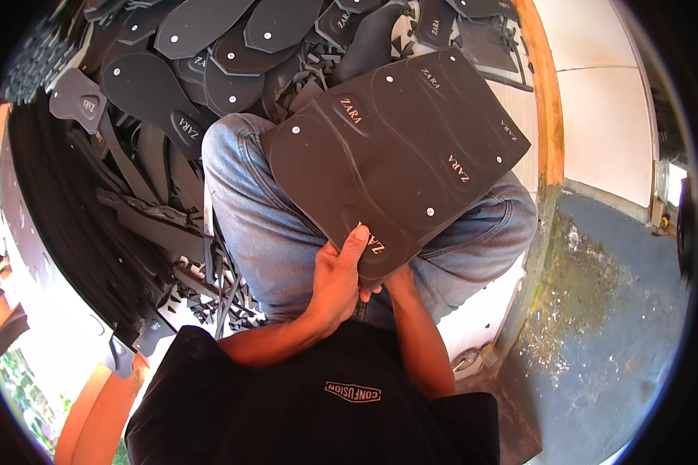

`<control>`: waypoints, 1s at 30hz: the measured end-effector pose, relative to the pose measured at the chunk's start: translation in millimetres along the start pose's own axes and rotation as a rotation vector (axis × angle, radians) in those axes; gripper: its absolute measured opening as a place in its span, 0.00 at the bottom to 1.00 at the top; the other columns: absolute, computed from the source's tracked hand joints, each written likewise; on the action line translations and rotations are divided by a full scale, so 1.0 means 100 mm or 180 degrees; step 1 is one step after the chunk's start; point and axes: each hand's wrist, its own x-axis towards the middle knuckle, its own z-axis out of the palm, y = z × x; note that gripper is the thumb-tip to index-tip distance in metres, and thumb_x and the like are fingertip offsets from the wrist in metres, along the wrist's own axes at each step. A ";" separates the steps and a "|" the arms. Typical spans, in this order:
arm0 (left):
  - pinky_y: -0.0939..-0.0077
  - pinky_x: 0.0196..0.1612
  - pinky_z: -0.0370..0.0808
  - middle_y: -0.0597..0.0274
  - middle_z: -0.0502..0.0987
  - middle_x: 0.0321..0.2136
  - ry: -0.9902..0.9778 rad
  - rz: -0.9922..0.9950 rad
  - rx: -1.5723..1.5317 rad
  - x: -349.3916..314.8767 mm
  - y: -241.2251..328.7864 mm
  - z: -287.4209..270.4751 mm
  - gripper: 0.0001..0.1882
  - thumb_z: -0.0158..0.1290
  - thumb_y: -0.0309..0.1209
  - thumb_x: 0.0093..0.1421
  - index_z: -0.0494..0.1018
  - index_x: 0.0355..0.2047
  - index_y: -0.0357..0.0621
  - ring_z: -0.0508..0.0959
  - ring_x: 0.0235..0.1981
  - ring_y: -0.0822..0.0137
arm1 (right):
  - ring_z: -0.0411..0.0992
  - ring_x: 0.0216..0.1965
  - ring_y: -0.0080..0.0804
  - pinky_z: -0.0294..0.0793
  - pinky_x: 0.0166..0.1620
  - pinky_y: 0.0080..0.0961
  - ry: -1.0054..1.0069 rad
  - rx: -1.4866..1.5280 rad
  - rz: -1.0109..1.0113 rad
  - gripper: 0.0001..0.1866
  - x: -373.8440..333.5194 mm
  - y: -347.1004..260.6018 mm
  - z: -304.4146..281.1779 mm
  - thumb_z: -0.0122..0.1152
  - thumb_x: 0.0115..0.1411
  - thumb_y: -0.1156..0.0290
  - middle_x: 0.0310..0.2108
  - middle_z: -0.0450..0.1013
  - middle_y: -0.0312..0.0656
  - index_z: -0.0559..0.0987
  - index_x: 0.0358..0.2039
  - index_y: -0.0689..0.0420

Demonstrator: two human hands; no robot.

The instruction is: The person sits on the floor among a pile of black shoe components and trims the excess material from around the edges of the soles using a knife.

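A dark brown-black sheet (pixel 399 186) with several sole outlines, raised oval pads and small white dots lies tilted across my lap, over my bent knees. My left hand (pixel 335 283) is closed on its near edge, the thumb pressed flat on top over a printed pad and the fingers curled underneath. My right hand (pixel 398 280) reaches under the same near corner, close beside the left. The sheet covers most of its fingers, so I cannot see whether they grip anything.
Several cut-out soles (pixel 143 89) are heaped on the floor beyond and left of my knees. Dark offcut strips (pixel 136 167) and small scraps (pixel 209 306) lie on the left. To the right runs a wooden edge (pixel 549 101) beside a stained blue-grey floor (pixel 620 302).
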 end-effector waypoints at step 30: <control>0.79 0.30 0.73 0.58 0.77 0.27 -0.0793 0.0355 0.2266 -0.49 0.55 -1.17 0.20 0.51 0.42 0.62 0.73 0.38 0.33 0.76 0.27 0.73 | 0.55 0.17 0.10 0.53 0.19 0.15 -0.0518 0.1711 0.0657 0.12 0.62 -0.80 0.38 0.63 0.56 0.68 0.15 0.60 0.24 0.74 0.20 0.59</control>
